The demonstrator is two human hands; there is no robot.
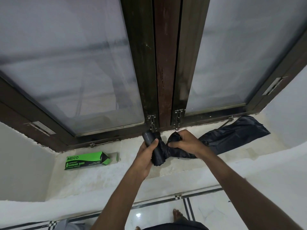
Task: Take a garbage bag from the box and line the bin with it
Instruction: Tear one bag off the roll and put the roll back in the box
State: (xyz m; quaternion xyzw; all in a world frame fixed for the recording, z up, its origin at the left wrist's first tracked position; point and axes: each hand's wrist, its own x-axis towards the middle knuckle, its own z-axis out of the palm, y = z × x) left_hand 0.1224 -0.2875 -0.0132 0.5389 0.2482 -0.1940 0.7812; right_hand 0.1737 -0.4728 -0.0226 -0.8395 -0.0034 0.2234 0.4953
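Note:
My left hand point(146, 155) grips a black roll of garbage bags point(150, 141) above the window sill. My right hand point(184, 141) pinches the bunched black bag point(232, 135) that comes off the roll; its loose end lies spread flat on the sill to the right. The green and black garbage bag box point(86, 161) lies on its side on the sill to the left, its end flap open. No bin is in view.
The pale stone sill point(116, 176) runs under a dark wooden window frame point(166, 80) with frosted panes and metal latches. Below lies a white tiled floor point(216, 213) with black stripes, where my bare foot point(177, 214) stands.

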